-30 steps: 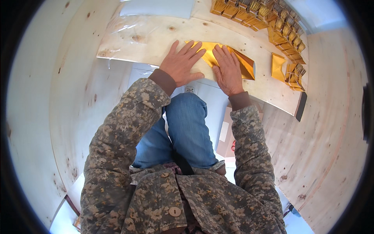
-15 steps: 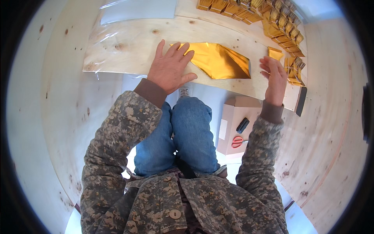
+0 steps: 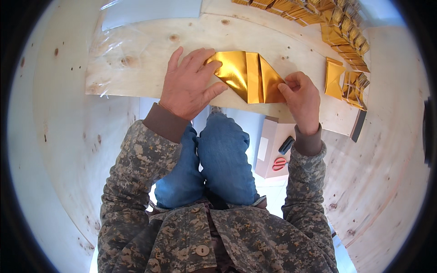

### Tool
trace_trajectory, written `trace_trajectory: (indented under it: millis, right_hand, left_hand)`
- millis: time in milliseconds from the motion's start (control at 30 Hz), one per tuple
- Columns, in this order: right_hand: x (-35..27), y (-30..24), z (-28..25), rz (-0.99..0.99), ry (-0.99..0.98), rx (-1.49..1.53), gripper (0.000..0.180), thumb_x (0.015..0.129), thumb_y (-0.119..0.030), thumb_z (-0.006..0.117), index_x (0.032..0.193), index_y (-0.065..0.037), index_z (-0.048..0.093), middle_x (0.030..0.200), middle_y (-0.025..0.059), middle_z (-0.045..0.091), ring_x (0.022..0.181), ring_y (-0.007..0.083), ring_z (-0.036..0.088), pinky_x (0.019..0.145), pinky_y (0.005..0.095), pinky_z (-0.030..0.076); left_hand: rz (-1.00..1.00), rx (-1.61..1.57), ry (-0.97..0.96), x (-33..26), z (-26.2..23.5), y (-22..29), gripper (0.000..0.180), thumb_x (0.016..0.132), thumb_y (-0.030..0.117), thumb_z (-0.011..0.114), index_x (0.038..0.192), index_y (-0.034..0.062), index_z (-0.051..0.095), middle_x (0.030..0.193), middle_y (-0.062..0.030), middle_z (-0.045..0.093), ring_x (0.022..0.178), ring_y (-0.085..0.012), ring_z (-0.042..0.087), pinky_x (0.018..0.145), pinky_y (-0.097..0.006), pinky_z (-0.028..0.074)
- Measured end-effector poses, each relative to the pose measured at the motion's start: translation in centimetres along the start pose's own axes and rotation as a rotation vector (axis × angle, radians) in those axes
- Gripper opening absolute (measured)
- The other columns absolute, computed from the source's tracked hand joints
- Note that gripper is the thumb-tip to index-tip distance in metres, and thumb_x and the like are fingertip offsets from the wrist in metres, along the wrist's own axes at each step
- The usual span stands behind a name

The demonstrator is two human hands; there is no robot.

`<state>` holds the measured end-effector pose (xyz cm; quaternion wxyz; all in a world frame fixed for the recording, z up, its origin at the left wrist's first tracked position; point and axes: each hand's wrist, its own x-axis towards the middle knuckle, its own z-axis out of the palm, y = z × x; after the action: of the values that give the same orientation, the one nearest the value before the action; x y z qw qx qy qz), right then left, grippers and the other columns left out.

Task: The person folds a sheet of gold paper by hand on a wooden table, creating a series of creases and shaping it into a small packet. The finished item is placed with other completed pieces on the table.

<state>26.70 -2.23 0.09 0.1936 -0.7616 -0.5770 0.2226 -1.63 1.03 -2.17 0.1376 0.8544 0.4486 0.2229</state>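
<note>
A shiny gold foil paper sheet (image 3: 234, 73) lies on the wooden tabletop before me, with upright fold lines across its middle and slanting edges at both ends. My left hand (image 3: 189, 84) rests over its left end, fingertips bent down on the foil and thumb stretched away from them. At the other end, my right hand (image 3: 304, 102) pinches the paper's right corner between thumb and fingers. The foil under my left fingers is hidden. To the right of my right hand lies a small stack of folded gold papers (image 3: 334, 77).
Bundles of folded gold paper (image 3: 343, 34) stand in rows at the far right, with a tied bundle (image 3: 355, 88) nearer. A pale sheet (image 3: 152, 11) lies at the far left. Below the table edge, a cardboard box (image 3: 273, 132) carries a black stapler (image 3: 286, 145) and red-handled scissors (image 3: 279, 164).
My right hand has come left and down and taken hold of the foil paper's right corner. The paper now shows upright folds across its middle. My left hand has shifted slightly left.
</note>
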Motion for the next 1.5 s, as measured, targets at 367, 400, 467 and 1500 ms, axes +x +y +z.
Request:
trace_trajectory:
  millis: [367,400,467,1500]
  right_hand:
    - [0.6,-3.5,-1.9,-0.003,-0.043,0.228,0.012,0.083,0.0,0.073,0.088,0.001,0.062,0.08,0.011,0.069,0.072,0.0199,0.068,0.07,0.03,0.054]
    - [0.6,-4.1,-2.1,-0.069,-0.005,0.196,0.011,0.083,0.001,0.072,0.088,0.001,0.062,0.08,0.0109,0.069,0.072,0.0199,0.068,0.071,0.0296,0.055]
    - [0.5,-5.1,-2.6,-0.15,0.044,0.136,0.011,0.083,0.003,0.071,0.088,0.001,0.062,0.081,0.011,0.07,0.072,0.0207,0.069,0.072,0.0299,0.056]
    - [-1.4,-6.3,-3.0,-0.692,-0.118,-0.295,0.024,0.074,-0.001,0.072,0.098,-0.002,0.07,0.093,0.0096,0.07,0.09,0.0261,0.066,0.077,0.0361,0.05]
  left_hand:
    - [-0.14,-0.476,0.219,4.1,-2.8,-1.3,0.027,0.091,0.014,0.067,0.115,0.0027,0.067,0.112,-0.0175,0.068,0.097,-0.0369,0.065,0.084,-0.041,0.053]
    - [-0.113,-0.476,0.226,4.7,-3.0,-1.3,0.026,0.091,0.013,0.066,0.115,0.0023,0.067,0.112,-0.0179,0.068,0.096,-0.0374,0.066,0.083,-0.04,0.054]
    - [-0.102,-0.51,0.191,5.5,-3.4,-1.2,0.027,0.092,0.011,0.065,0.118,0.0023,0.067,0.113,-0.0177,0.068,0.098,-0.034,0.066,0.085,-0.039,0.053]
    - [0.163,-0.123,-0.208,2.8,-1.0,-0.6,0.046,0.078,0.013,0.078,0.122,0.0085,0.066,0.132,-0.0072,0.064,0.121,-0.0276,0.059,0.1,-0.04,0.047]
